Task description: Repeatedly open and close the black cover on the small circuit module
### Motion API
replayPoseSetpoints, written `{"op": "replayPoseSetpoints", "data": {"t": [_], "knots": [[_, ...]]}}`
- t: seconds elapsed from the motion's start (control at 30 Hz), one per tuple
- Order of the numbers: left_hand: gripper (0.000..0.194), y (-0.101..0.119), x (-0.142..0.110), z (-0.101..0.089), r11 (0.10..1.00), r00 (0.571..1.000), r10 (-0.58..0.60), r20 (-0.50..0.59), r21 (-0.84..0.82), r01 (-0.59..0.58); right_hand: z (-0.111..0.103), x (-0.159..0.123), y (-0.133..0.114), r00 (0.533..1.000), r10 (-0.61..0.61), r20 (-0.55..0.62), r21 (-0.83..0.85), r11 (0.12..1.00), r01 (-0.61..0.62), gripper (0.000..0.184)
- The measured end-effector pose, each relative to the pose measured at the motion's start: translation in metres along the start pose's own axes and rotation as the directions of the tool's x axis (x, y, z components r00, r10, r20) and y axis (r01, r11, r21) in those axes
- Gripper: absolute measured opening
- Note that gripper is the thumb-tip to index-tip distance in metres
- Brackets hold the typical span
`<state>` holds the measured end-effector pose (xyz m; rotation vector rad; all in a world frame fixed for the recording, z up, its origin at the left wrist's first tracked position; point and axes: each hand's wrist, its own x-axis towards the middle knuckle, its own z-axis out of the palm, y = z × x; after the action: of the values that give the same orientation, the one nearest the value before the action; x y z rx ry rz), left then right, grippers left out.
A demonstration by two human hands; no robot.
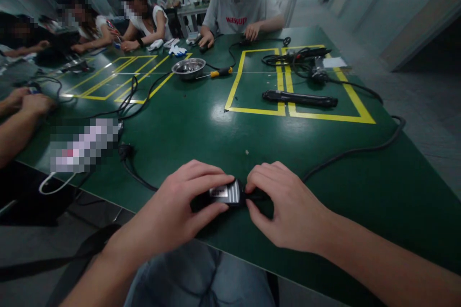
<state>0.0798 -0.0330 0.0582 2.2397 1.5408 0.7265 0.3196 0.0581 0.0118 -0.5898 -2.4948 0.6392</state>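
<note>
Near the table's front edge, my left hand (196, 199) is closed around a small black box with a pale label and grey stripes (230, 193), thumb on the near side and fingers on the far side. Against the box's right end, my right hand (279, 204) pinches the black cable (254, 196) where it meets the box. I cannot tell whether the cable's end is fully seated there. From the left side of my left hand, another black cable (139, 180) runs to a black plug (125, 151) beside a blurred pale power strip (86, 146).
Yellow tape rectangles (252, 111) mark the green table (201, 129). A black bar-shaped thing (299, 99), tangled cables (300, 60), a metal bowl (188, 68) and a yellow-black screwdriver (221, 72) lie farther off. A person (241, 9) sits opposite; a co-worker's hands (34, 103) are at left.
</note>
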Motion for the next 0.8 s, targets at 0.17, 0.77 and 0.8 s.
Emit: {"op": "replayPoseSetpoints", "data": {"t": [0.17, 0.77, 0.8], "knots": [[0.035, 0.001, -0.005, 0.016, 0.999, 0.997, -0.001, 0.073, 0.055, -0.003, 0.001, 0.001, 0.000, 1.000, -0.007, 0.002, -0.005, 1.000, 0.007, 0.012], [0.014, -0.017, -0.007, 0.013, 0.984, 0.972, -0.077, -0.220, 0.140, 0.110, 0.006, 0.000, -0.002, 0.998, 0.045, 0.035, 0.017, 0.999, -0.046, 0.026], [0.014, -0.016, -0.016, 0.013, 0.986, 0.977, -0.080, -0.196, 0.125, 0.106, 0.007, 0.000, -0.002, 0.998, 0.048, 0.040, 0.016, 0.999, -0.049, 0.025]]}}
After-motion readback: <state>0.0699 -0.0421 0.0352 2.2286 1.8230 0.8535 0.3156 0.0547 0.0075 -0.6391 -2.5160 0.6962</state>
